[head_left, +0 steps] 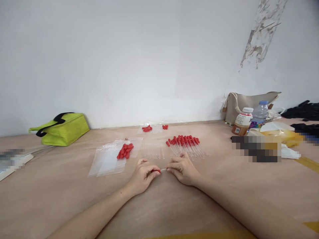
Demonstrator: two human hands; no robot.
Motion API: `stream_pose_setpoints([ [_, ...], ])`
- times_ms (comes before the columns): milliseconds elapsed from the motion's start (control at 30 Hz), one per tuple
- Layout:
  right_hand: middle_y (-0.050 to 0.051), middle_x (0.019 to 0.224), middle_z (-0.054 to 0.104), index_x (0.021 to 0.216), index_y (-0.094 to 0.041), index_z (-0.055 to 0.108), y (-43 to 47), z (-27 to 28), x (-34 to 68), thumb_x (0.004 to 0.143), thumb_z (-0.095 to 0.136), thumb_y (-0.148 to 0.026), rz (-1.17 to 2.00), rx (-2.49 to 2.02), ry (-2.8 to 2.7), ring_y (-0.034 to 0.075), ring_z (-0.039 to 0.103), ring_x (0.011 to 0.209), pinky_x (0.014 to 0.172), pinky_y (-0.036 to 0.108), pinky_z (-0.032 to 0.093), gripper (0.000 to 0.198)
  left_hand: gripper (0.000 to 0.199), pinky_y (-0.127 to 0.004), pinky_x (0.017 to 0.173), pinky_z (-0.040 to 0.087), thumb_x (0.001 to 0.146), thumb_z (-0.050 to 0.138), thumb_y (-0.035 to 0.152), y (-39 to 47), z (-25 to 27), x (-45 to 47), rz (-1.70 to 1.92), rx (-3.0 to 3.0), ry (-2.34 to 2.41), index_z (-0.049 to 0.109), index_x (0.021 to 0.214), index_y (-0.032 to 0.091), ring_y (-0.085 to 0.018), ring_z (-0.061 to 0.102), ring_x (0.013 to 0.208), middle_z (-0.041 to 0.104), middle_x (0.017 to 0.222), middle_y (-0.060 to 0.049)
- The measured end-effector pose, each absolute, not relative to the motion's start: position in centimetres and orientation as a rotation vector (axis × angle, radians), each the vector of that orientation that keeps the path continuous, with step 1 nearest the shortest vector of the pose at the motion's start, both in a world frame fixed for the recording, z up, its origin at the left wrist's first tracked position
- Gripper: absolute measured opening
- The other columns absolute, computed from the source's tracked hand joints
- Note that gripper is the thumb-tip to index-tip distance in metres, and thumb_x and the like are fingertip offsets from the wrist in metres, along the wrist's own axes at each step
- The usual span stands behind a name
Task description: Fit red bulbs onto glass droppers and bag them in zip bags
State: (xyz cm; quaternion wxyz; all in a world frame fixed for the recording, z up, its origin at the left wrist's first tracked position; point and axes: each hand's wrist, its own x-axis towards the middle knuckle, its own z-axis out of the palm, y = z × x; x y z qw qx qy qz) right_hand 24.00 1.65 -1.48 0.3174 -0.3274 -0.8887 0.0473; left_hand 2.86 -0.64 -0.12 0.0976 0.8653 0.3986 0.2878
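My left hand (144, 176) pinches a red rubber bulb (156, 171) between thumb and fingers. Closed on a thin clear dropper tube (163, 170), my right hand (183, 169) holds it end-on to the bulb; whether the tube sits inside the bulb is too small to tell. Beyond my right hand lies a fan of droppers with red bulbs (185, 141). A row of bare clear tubes (153, 151) rests beyond and between my hands. Loose red bulbs (125, 151) are heaped on clear plastic bags (107, 161) past my left hand.
Near the wall, another clear bag (157, 128) has red bulbs on it. At left stands a lime-green bag (66, 129). A beige bag (246, 99), a brown drink bottle (243, 122), a water bottle (260, 113) and yellow packaging (281, 134) crowd the right side.
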Motion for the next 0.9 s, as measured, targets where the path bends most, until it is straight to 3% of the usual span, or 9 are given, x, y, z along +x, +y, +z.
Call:
stream_pose_setpoints([
  [433,-0.001,0.065,0.057,0.068,-0.018,0.059,0.3,-1.9,23.3,0.084,0.040,-0.024,-0.063,-0.905,-2.381,0.008,0.041,0.057,0.067,0.029,0.018,0.026,0.017,-0.038,0.090,0.027,0.085,0.045,0.027,-0.8,-0.3,2.7,0.775,2.689,1.089,0.060,0.080,0.021,-0.014,0.055,0.066,0.062,0.068,0.000],
  [900,0.000,0.068,0.059,0.071,-0.018,0.059,0.6,-1.7,22.2,0.087,0.038,-0.025,-0.019,-0.951,-2.405,0.010,0.046,0.064,0.068,0.027,0.021,0.027,0.022,-0.040,0.093,0.025,0.088,0.039,0.025,-0.2,-0.4,2.4,0.775,2.879,1.079,0.062,0.087,0.021,-0.016,0.055,0.072,0.063,0.071,-0.002],
])
